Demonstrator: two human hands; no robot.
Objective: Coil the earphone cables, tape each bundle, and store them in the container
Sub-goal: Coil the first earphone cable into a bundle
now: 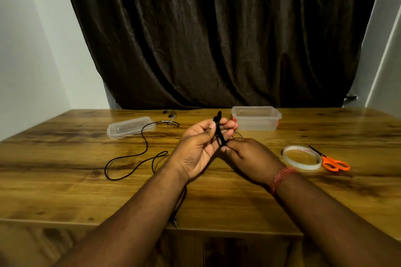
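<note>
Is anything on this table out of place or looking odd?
One thing: the second earphone cable sprawls uncoiled on the table, and its plug hangs over the front edge. Nothing looks spilled or damaged.

**Colours and patterns on view**

Tabletop (65, 180): warm brown wood grain with dark knots and streaks. Curtain (217, 39): dark brown, faint sheen. Earphone cable (130, 156): black. Cable bundle (219, 134): black. Container (256, 118): clear, orange clips. Lid (130, 127): clear. Tape roll (301, 157): translucent, red lettering. Scissors (334, 163): orange handles, dark blades. Wrist thread (281, 176): reddish-orange. Walls (32, 50): pale grey-white
</note>
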